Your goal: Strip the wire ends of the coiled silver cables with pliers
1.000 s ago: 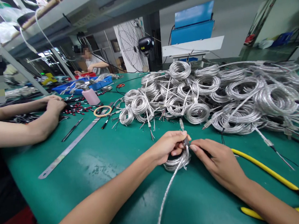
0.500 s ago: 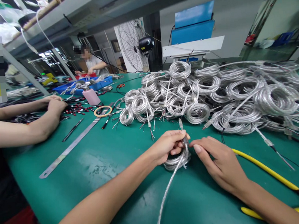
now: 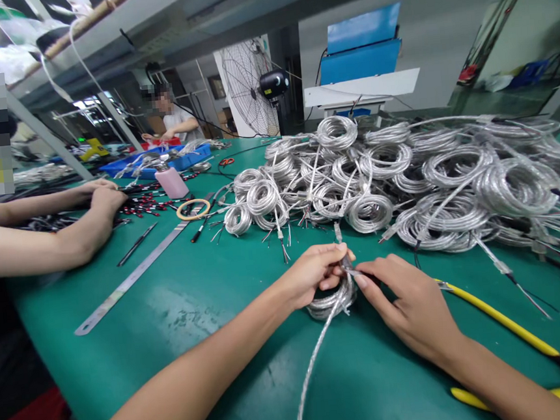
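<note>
A small coil of clear silvery cable (image 3: pixel 330 303) rests on the green table, with one length running toward the front edge. My left hand (image 3: pixel 320 268) is closed on the cable near a connector (image 3: pixel 337 232) that points away from me. Just right of it, my right hand (image 3: pixel 399 291) has its thumb and forefinger pinched together at the same stretch of cable. Something thin and pale shows between those fingertips, too small to make out.
Beyond my hands lies a large pile of cable coils (image 3: pixel 368 214). Yellow-handled pliers (image 3: pixel 505 321) lie by my right forearm. At left are a steel ruler (image 3: pixel 134 278), a tape ring (image 3: pixel 193 209), a pink bottle (image 3: pixel 172 182) and a co-worker's hands (image 3: pixel 105 199).
My right hand has shifted slightly left to the cable, and its thumb and forefinger have come together. My left hand has stayed in place.
</note>
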